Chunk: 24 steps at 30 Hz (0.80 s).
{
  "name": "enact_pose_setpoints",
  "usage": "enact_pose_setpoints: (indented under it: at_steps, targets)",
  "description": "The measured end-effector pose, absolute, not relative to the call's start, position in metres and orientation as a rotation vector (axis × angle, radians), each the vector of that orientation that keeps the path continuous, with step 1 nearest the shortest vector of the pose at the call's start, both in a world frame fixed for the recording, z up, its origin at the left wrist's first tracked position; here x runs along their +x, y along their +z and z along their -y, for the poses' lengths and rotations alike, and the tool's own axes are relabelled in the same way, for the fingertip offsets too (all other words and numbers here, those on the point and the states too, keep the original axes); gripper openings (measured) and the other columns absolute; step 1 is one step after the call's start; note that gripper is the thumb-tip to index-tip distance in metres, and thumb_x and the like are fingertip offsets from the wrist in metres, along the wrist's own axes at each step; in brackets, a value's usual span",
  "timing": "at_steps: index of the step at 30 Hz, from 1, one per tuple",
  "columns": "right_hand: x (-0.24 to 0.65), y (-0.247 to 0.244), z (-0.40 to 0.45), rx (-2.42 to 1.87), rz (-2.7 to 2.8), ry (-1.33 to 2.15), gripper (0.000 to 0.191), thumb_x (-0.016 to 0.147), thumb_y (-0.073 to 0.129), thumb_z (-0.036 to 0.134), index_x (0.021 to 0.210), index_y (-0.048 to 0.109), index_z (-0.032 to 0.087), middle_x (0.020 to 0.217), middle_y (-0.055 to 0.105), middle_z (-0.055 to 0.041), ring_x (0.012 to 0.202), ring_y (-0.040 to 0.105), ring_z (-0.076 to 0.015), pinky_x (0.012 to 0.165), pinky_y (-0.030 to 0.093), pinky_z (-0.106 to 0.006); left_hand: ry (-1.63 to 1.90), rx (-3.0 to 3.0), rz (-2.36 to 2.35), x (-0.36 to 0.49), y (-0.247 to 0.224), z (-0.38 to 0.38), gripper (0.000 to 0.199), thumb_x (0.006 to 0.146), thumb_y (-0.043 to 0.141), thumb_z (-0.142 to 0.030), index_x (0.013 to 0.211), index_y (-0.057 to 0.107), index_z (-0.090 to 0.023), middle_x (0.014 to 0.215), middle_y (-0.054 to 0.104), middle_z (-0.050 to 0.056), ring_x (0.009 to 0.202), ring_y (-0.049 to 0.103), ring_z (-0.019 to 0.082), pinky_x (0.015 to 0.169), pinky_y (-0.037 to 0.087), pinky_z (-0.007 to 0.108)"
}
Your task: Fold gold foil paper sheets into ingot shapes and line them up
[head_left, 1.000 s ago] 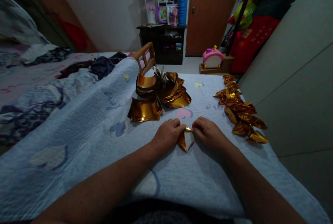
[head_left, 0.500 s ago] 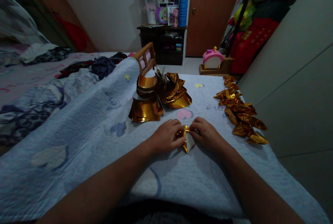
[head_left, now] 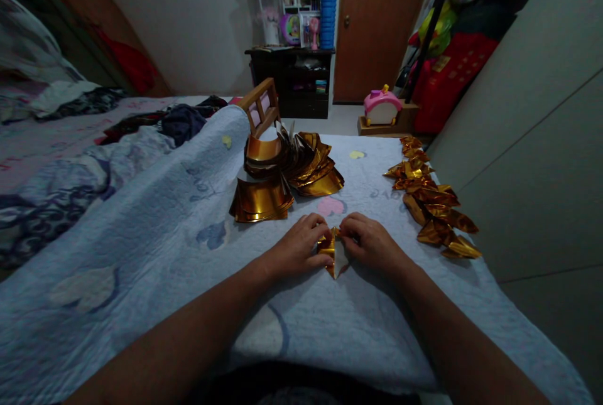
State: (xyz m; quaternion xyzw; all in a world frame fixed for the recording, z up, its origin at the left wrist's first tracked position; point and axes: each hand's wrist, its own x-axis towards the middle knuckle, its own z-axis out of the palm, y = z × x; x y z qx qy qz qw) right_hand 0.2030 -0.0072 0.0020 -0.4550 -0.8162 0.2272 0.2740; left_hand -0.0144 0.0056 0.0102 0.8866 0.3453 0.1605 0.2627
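Note:
Between my two hands a sheet of gold foil paper point(head_left: 331, 260) lies on the blue quilt, partly folded to a point toward me, gold on its left half and pale on its right. My left hand point(head_left: 304, 243) grips its left side, thumb low and fingers curled over the top. At the upper right edge, my right hand point(head_left: 367, 238) pinches the paper between thumb and fingers. Fingertips hide part of the fold. Beyond my left hand sits a fanned stack of gold sheets point(head_left: 264, 198). Folded gold pieces point(head_left: 436, 213) lie in a row to the right.
A quilt with heart patterns point(head_left: 179, 254) covers the surface under my hands. A wooden chair back point(head_left: 261, 107) rises behind the stack. Clothes and bedding point(head_left: 85, 160) lie at the left. A pale cabinet side point(head_left: 537, 172) borders the right edge, and a pink toy point(head_left: 382, 108) stands beyond.
The left flap of the gold paper now lies flatter, with a straighter middle edge. My fingers have shifted slightly at its top. The whole view has drifted a little.

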Motion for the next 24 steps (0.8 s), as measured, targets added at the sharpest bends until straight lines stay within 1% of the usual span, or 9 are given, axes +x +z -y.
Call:
enact_pose_setpoints:
  at_steps: [3, 7, 9, 11, 13, 15, 21, 24]
  targets:
    - [0.201, 0.004, 0.008, -1.19, 2.147, 0.696, 0.015, 0.082, 0.054, 0.006, 0.08, 0.063, 0.017, 0.085, 0.063, -0.0042, 0.079, 0.058, -0.0161, 0.072, 0.043, -0.028, 0.451, 2.401, -0.94, -0.014, 0.007, -0.005, 0.029, 0.078, 0.077, -0.027, 0.101, 0.062, -0.018, 0.115, 0.057, 0.008, 0.108, 0.05, 0.026, 0.097, 0.044, 0.039]
    - [0.199, 0.003, 0.008, -1.307, 2.045, 0.726, 0.013, 0.086, 0.054, 0.009, 0.084, 0.064, 0.018, 0.081, 0.064, -0.0025, 0.077, 0.058, -0.0159, 0.072, 0.043, -0.028, 0.456, 2.402, -0.903, -0.014, 0.006, -0.006, 0.026, 0.079, 0.077, -0.026, 0.099, 0.062, -0.018, 0.113, 0.058, 0.008, 0.107, 0.05, 0.025, 0.096, 0.044, 0.039]
    - [0.198, 0.0, 0.007, -1.391, 2.051, 0.648, 0.012, 0.087, 0.055, 0.01, 0.083, 0.064, 0.018, 0.082, 0.063, -0.0031, 0.078, 0.057, -0.0168, 0.073, 0.043, -0.029, 0.46, 2.397, -0.896, -0.014, 0.007, -0.006, 0.025, 0.079, 0.077, -0.026, 0.098, 0.062, -0.019, 0.112, 0.059, 0.008, 0.107, 0.051, 0.025, 0.095, 0.044, 0.038]
    - [0.196, -0.003, 0.006, -1.466, 2.095, 0.519, 0.009, 0.087, 0.058, 0.012, 0.084, 0.064, 0.018, 0.087, 0.062, -0.0056, 0.085, 0.056, -0.0193, 0.078, 0.042, -0.031, 0.462, 2.386, -0.896, -0.014, 0.007, -0.006, 0.024, 0.079, 0.077, -0.027, 0.097, 0.063, -0.019, 0.11, 0.059, 0.007, 0.105, 0.051, 0.025, 0.093, 0.044, 0.037]
    - [0.194, -0.006, 0.005, -1.526, 2.147, 0.406, 0.005, 0.088, 0.061, 0.015, 0.087, 0.065, 0.017, 0.093, 0.062, -0.0082, 0.092, 0.054, -0.0222, 0.082, 0.042, -0.033, 0.46, 2.381, -0.897, -0.013, 0.007, -0.006, 0.023, 0.08, 0.077, -0.026, 0.097, 0.063, -0.019, 0.107, 0.059, 0.006, 0.102, 0.052, 0.024, 0.091, 0.044, 0.036]
    - [0.192, -0.007, 0.006, -1.577, 2.185, 0.34, 0.004, 0.089, 0.061, 0.018, 0.09, 0.065, 0.017, 0.096, 0.061, -0.0093, 0.095, 0.052, -0.0239, 0.085, 0.04, -0.035, 0.462, 2.378, -0.89, -0.013, 0.007, -0.006, 0.02, 0.081, 0.075, -0.025, 0.096, 0.063, -0.019, 0.105, 0.059, 0.006, 0.1, 0.052, 0.023, 0.089, 0.044, 0.035]
    - [0.183, -0.003, 0.01, -1.751, 2.234, 0.249, 0.008, 0.091, 0.061, 0.024, 0.093, 0.065, 0.017, 0.099, 0.061, -0.0118, 0.097, 0.051, -0.0276, 0.082, 0.037, -0.037, 0.426, 2.389, -0.848, -0.01, 0.007, -0.007, 0.018, 0.082, 0.074, -0.025, 0.092, 0.061, -0.019, 0.098, 0.061, 0.005, 0.094, 0.053, 0.022, 0.085, 0.043, 0.034]
    - [0.179, 0.0, 0.012, -1.816, 2.253, 0.2, 0.012, 0.093, 0.059, 0.027, 0.091, 0.065, 0.016, 0.099, 0.061, -0.0135, 0.096, 0.051, -0.029, 0.079, 0.036, -0.038, 0.422, 2.393, -0.844, -0.01, 0.007, -0.007, 0.019, 0.081, 0.075, -0.024, 0.093, 0.061, -0.018, 0.097, 0.061, 0.005, 0.095, 0.052, 0.022, 0.085, 0.043, 0.034]
